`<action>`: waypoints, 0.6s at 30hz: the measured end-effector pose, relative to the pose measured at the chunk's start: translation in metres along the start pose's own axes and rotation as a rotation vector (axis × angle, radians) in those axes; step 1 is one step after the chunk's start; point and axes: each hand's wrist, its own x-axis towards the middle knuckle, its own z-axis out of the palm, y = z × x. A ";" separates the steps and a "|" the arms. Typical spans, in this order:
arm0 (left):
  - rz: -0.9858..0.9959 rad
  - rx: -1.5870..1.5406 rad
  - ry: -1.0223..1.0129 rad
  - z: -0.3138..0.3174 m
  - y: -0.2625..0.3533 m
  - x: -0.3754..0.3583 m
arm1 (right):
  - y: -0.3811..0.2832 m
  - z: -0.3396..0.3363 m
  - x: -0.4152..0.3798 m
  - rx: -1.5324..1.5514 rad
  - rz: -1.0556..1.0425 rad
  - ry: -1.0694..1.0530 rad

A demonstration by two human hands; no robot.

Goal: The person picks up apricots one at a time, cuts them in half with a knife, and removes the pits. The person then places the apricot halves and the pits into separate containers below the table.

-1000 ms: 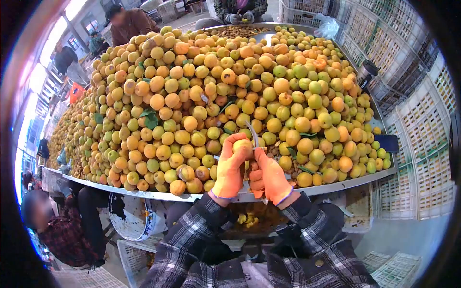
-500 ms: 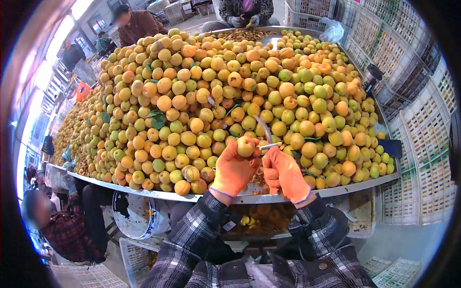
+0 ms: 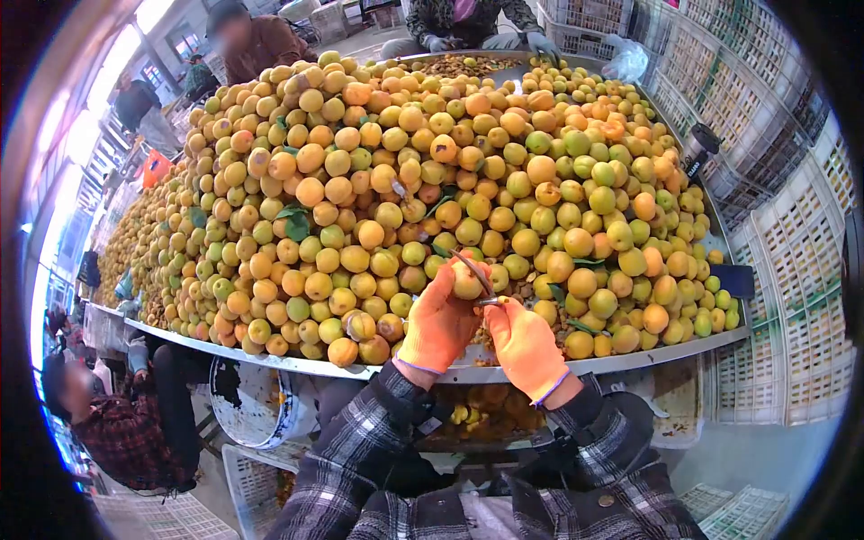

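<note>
My left hand (image 3: 441, 322), in an orange glove, holds up a yellow-orange fruit (image 3: 467, 281) between thumb and fingers. My right hand (image 3: 525, 339), also gloved in orange, is closed on a tool with a thin curved metal blade (image 3: 474, 268). The blade lies against the fruit, and its lower end runs into the fingers of my right hand. Both hands are over the front edge of a metal table (image 3: 630, 359), just before a large heap of yellow, orange and green fruits (image 3: 360, 207).
Stacked white crates (image 3: 765, 306) stand at the right, near a dark cup (image 3: 698, 144). A white bucket (image 3: 252, 405) is below the table. One person (image 3: 135, 423) sits at lower left; others (image 3: 261, 45) are behind the heap. A plastic bag (image 3: 627, 59) lies at the far corner.
The curved blade has swung down and left onto the fruit, and my right hand has moved slightly left and lower. The far person's hands have moved apart, one reaching to the fruits.
</note>
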 end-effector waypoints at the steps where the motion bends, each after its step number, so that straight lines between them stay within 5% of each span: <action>1: -0.004 0.028 0.008 0.002 0.000 0.000 | -0.001 0.001 0.000 -0.001 -0.002 0.001; 8: 0.015 0.167 -0.168 0.006 0.012 0.005 | -0.006 -0.003 0.000 -0.095 0.066 -0.056; 11: 0.099 0.928 -0.034 0.018 0.023 0.005 | -0.005 -0.010 0.001 -0.076 0.056 -0.074; 14: 0.144 0.775 -0.018 0.007 0.012 0.008 | 0.005 -0.012 -0.001 -0.069 0.037 -0.106; 16: 0.056 0.390 -0.063 0.011 0.001 0.007 | 0.018 -0.001 0.003 -0.116 -0.115 0.007; 18: -0.008 0.215 -0.107 0.013 -0.008 0.006 | 0.007 0.001 0.004 -0.130 -0.021 0.040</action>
